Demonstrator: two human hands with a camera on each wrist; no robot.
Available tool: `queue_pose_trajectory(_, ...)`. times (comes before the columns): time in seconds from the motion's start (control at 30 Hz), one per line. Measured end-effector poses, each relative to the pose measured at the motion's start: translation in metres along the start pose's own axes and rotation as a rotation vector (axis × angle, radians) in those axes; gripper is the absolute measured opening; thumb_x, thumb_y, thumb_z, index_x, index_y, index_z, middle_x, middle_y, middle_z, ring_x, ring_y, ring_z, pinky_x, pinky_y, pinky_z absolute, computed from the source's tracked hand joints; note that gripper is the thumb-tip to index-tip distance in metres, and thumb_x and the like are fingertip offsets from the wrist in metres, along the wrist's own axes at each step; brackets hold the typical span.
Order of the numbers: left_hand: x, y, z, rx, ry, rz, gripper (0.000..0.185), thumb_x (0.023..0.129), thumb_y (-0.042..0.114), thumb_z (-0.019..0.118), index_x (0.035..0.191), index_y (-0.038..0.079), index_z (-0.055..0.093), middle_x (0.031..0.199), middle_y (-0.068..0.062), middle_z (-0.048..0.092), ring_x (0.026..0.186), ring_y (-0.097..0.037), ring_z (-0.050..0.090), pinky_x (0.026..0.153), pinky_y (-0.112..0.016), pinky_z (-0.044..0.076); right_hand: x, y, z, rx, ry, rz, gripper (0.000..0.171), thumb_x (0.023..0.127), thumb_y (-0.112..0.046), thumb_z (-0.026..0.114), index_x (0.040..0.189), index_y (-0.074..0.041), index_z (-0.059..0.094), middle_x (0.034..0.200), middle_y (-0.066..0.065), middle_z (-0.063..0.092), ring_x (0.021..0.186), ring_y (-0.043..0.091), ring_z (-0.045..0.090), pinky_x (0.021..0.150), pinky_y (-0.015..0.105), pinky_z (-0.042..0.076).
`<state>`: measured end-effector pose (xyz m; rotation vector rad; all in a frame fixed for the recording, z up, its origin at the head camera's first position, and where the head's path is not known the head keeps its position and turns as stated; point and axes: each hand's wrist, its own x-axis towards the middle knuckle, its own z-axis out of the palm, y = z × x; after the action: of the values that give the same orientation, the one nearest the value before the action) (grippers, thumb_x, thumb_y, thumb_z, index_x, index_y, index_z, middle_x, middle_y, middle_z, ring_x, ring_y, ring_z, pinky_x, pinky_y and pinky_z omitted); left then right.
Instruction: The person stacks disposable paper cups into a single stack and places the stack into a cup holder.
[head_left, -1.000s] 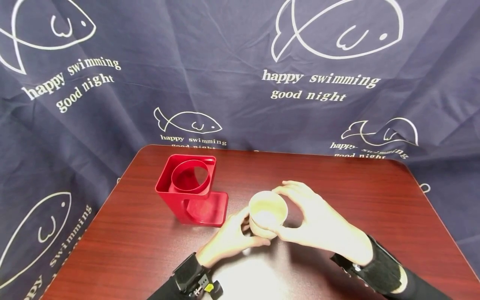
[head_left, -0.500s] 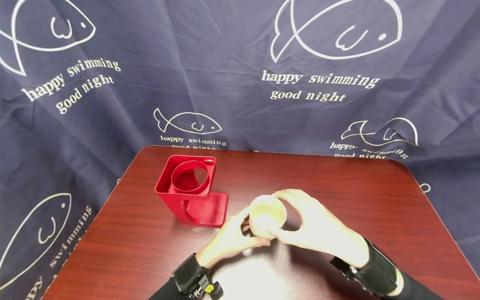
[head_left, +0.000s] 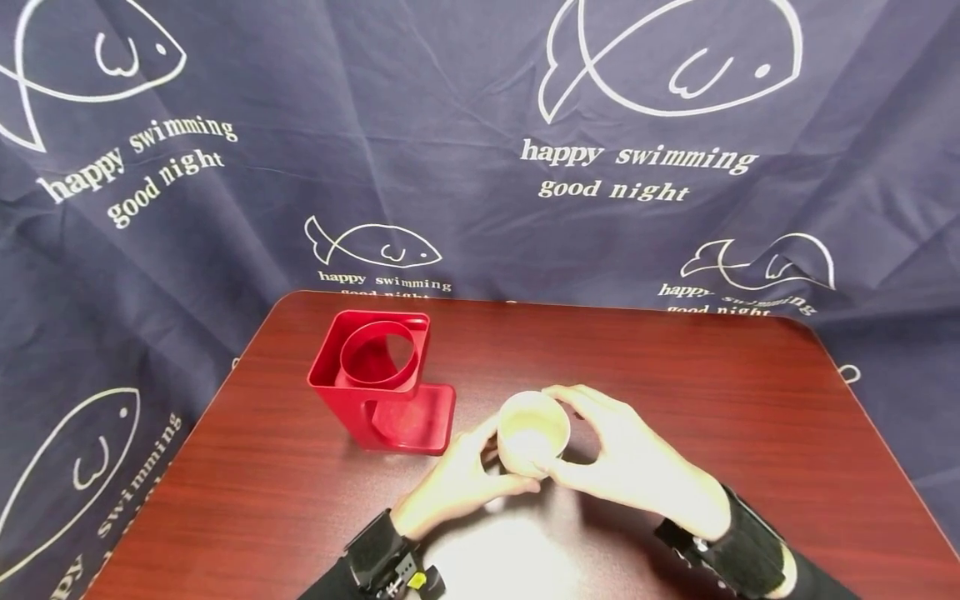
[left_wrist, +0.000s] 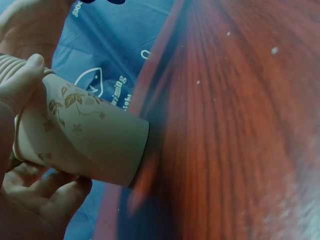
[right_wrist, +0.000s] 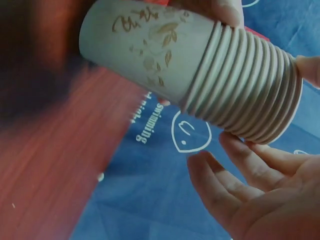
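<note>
While both hands (head_left: 600, 458) grip stacked cups (head_left: 533, 431), red holder (head_left: 378, 375) seemingly unobstructed nearby.

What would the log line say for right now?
left hand: holds cup stack | right hand: holds stack rim | red holder: empty, apart, on table
</note>
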<state>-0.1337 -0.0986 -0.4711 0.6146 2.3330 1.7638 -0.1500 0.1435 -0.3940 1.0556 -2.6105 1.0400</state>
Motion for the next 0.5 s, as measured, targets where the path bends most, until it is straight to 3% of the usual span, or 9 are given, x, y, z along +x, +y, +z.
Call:
queue_pose_trajectory(0.23,-0.003,0.007,0.002,-0.021,0.017,0.045,0.078,0.081,0.030,0.090,0.147,0.034,0.049,0.134,0.010,0.064,0.121,-0.012,0.063,0.109,-0.028,0.049,-0.004,0.003,0.008,0.195,0.011,0.026,0.065,0.083,-0.026,0.088,0.140,-0.017,0.057,0.130,-0.006,0.065,0.112,0.010,0.067,0.093,0.030,0.059)
queue_pose_trajectory(0.5,-0.006,0.011,-0.003,0.125,0.109,0.155,0.083,0.078,0.028,0.092,0.149,0.023,0.051,0.139,0.002,0.063,0.125,-0.015,0.064,0.105,-0.032,0.053,-0.008,0.004,0.012,0.291,0.019,0.057,0.065,0.084,-0.017,0.086,0.142,-0.016,0.056,0.131,-0.002,0.065,0.116,0.014,0.067,0.095,0.030,0.059)
